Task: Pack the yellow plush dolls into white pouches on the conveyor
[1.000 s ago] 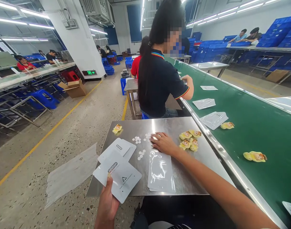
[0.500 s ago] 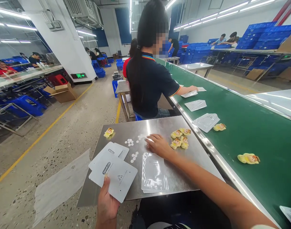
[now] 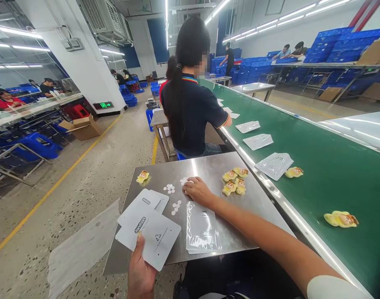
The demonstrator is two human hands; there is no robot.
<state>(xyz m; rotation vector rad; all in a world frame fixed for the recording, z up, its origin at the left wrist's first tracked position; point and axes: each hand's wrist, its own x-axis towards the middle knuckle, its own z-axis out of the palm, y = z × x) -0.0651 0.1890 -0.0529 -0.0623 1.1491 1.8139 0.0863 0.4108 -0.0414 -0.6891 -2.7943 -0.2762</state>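
Observation:
Pinched in my left hand (image 3: pixel 141 263) is a grey printed card (image 3: pixel 158 238), which overlaps more cards (image 3: pixel 136 207) on the metal table's left part. My right hand (image 3: pixel 198 192) rests palm down at the small white discs (image 3: pixel 183 181), its fingertips on or beside them; whether it grips one is hidden. Two more groups of discs (image 3: pixel 169 189) lie to its left. Below this hand is a stack of clear plastic sleeves (image 3: pixel 202 228). Several yellow doll figures (image 3: pixel 235 180) sit right of it, and a single one (image 3: pixel 143 177) at the far left corner.
Along the right runs a green conveyor belt (image 3: pixel 317 174) carrying wrapped packets (image 3: pixel 274 165) and two yellow figures (image 3: pixel 341 219). A person in a dark shirt (image 3: pixel 190 108) sits just beyond the metal table (image 3: pixel 255 220). Blue crates and other people are farther back.
My right hand has shifted slightly left over the discs. Packets and figures on the belt have moved nearer, toward the lower right. The seated person's arm has drawn back from the packets.

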